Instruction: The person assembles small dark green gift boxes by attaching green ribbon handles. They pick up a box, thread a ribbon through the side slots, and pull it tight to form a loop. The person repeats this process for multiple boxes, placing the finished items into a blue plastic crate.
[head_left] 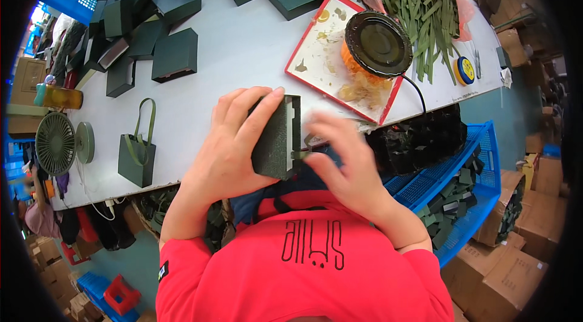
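Observation:
My left hand (234, 133) is wrapped round a dark green box (274, 140), held tilted above the table's near edge. Its open side faces right and shows a pale inner edge. A green ribbon (299, 155) sticks out of that side, near the lower end. Beside it is my right hand (343, 161), its thumb close to or touching the ribbon. The index finger is apart from the thumb, but motion smears the fingers, so whether they grip the ribbon is unclear. On the table to the left stands a small green box with a ribbon handle (137, 158).
Many dark green boxes (175, 54) pile up at the far left. A red-edged tray (300, 70) carries a black-topped orange glue pot (378, 42) with a cord. Cut green ribbons (419, 9) fill a pink bag. A fan (56, 143) stands left; a blue crate (486, 164) right.

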### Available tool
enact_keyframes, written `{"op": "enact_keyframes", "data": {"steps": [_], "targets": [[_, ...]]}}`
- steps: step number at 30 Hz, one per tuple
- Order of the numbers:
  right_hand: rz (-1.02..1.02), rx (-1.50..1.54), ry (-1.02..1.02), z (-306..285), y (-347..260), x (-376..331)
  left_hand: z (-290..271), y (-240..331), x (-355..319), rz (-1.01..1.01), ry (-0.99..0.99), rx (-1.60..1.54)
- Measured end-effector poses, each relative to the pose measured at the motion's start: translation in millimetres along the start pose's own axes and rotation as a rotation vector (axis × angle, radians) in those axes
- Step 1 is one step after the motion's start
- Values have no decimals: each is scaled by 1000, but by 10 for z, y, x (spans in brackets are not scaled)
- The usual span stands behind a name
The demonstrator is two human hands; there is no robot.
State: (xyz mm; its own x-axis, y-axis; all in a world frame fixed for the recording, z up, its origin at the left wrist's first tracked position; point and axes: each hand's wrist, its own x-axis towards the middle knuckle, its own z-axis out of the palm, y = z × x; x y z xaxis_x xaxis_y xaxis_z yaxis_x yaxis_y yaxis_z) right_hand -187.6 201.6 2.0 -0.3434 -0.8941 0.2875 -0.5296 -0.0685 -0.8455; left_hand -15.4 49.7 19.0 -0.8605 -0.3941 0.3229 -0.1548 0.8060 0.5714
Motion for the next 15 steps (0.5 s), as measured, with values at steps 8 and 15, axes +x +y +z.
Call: {"op": "enact_keyframes", "data": {"steps": [8, 15], "targets": [[853, 979, -417, -147, 49, -344, 144, 119, 49, 84, 25, -152], [600, 1415, 115, -220, 262, -458, 30, 75, -81, 2, -11, -77]]}}
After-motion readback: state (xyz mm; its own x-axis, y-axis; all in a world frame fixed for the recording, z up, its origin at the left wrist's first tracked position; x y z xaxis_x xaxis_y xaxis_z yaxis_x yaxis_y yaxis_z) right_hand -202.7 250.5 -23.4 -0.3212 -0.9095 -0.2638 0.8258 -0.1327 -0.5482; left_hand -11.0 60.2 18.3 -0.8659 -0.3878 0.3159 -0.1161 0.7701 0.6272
